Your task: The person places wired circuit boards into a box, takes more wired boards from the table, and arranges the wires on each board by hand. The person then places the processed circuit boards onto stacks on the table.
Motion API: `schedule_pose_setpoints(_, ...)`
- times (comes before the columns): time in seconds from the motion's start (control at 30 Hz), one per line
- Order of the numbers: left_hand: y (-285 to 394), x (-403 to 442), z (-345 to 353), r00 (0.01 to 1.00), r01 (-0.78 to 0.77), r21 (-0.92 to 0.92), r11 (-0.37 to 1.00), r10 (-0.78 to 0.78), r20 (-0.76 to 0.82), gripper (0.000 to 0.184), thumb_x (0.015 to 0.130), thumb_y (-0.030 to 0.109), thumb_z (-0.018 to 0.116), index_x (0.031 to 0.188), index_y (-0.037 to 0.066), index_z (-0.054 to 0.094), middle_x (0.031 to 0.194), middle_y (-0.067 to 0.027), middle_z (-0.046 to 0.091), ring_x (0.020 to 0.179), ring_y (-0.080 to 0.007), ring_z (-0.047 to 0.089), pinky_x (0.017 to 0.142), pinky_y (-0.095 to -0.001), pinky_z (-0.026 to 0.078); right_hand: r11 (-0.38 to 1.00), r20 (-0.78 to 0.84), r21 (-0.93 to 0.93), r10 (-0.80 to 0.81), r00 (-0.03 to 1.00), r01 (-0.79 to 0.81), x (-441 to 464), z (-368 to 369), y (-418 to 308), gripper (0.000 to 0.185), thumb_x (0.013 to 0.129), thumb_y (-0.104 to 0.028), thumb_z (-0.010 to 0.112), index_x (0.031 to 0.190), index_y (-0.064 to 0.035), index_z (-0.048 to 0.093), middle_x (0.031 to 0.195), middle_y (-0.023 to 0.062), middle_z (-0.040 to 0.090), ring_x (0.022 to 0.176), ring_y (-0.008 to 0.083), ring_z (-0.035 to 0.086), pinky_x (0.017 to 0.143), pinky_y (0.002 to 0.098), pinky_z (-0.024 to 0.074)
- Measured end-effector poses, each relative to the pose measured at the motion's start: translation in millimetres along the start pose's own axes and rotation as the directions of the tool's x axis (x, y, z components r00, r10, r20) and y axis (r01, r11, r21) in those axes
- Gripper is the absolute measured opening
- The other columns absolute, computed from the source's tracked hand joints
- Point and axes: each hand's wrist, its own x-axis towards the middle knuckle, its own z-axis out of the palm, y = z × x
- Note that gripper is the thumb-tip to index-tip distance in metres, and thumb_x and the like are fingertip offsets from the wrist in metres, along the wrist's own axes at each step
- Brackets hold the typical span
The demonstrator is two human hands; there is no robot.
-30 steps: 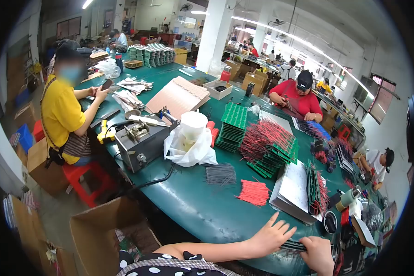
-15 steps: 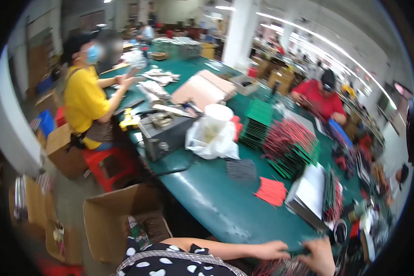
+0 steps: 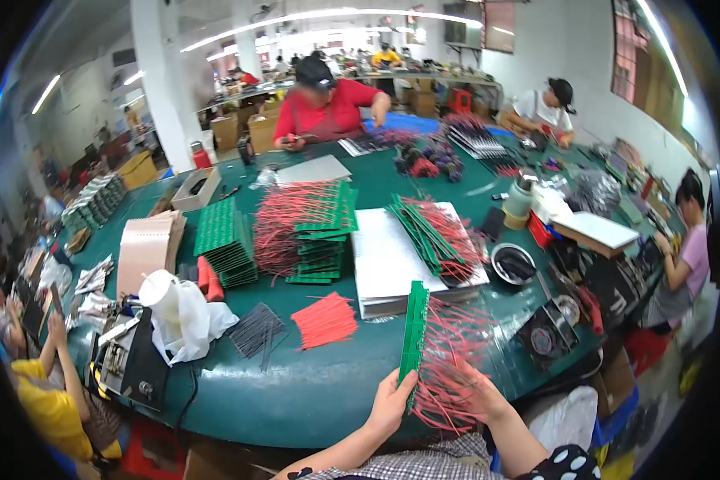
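Observation:
My left hand (image 3: pixel 392 398) is closed on the lower end of a green circuit board strip (image 3: pixel 414 336), held upright above the front of the table. Many thin red wires (image 3: pixel 448 352) fan out from its right side. My right hand (image 3: pixel 482 398) is among the lower wires, which cover its fingers, and blur hides whether it grips any. Just beyond the strip, a white stack of sheets or boards (image 3: pixel 376 264) carries more green strips with red wires (image 3: pixel 436 236). Loose red wires (image 3: pixel 326 320) and dark wires (image 3: pixel 258 330) lie in flat piles to the left.
Stacked green boards (image 3: pixel 222 240) and a wired board pile (image 3: pixel 304 232) stand mid-table. A white cup (image 3: pixel 160 290) in a plastic bag is at left. At right are a round bowl (image 3: pixel 514 264) and a dark device (image 3: pixel 546 332). Several people sit around the table.
The view has swung right. My hands, earlier low at the table edge over a bundle of wires, are now raised with the wired green strip in my left hand.

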Motion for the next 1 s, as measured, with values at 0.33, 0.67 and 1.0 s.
schedule_pose_setpoints(0.33,62.6,95.1,55.7,0.993,-0.116,0.247,0.962,0.109,0.04,0.026,0.089,0.026,0.047,0.099,0.002,0.052,0.09,-0.0051,0.058,0.076,-0.0108,0.056,0.066,-0.0246,0.046,0.821,0.162,-0.409,-0.365,0.917,0.399,51.1,28.5,-94.3,0.065,0.073,-0.003,0.063,0.129,-0.0005,0.03,0.127,0.0132,0.039,0.111,0.0206,0.045,0.089,0.0323,0.0404)
schedule_pose_setpoints(0.67,59.2,279.7,29.7,0.907,-0.113,0.874,0.472,0.407,-0.103,0.05,0.082,0.045,0.047,0.073,-0.004,0.058,0.062,-0.014,0.059,0.051,-0.0223,0.058,0.05,-0.0335,0.045,0.762,-0.091,-0.532,-0.485,0.87,0.369,200.7,-40.9,-161.4,0.03,0.068,0.005,0.053,0.098,0.007,0.056,0.088,0.0129,0.061,0.078,0.0187,0.061,0.072,0.0259,0.0488)
schedule_pose_setpoints(1.0,92.8,226.2,4.4,0.974,-0.095,0.658,0.747,0.207,-0.094,0.046,0.082,0.039,0.052,0.092,-0.005,0.045,0.057,-0.0101,0.054,0.037,-0.0172,0.049,0.033,-0.0286,0.038,0.823,-0.15,-0.535,-0.316,0.937,0.192,205.4,-60.7,-169.5,0.023,0.072,0.003,0.054,0.094,0.0042,0.059,0.079,0.0117,0.062,0.07,0.0164,0.061,0.061,0.0251,0.049)
